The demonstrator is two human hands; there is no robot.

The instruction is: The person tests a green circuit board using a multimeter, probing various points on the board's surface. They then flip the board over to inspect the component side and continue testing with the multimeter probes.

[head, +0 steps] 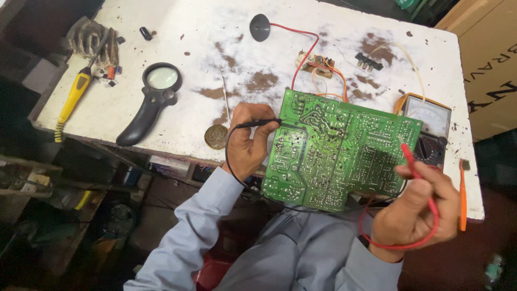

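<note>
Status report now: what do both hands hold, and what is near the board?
Left hand holds black probe on green circuit board. Right hand holds red probe. Multimeter behind board.

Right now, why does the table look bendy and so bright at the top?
Head view: the wide lens bows the white table edges; strong light washes out its far side, while under it stays dark. The green circuit board and both hands, left and right, look sharp.
</note>
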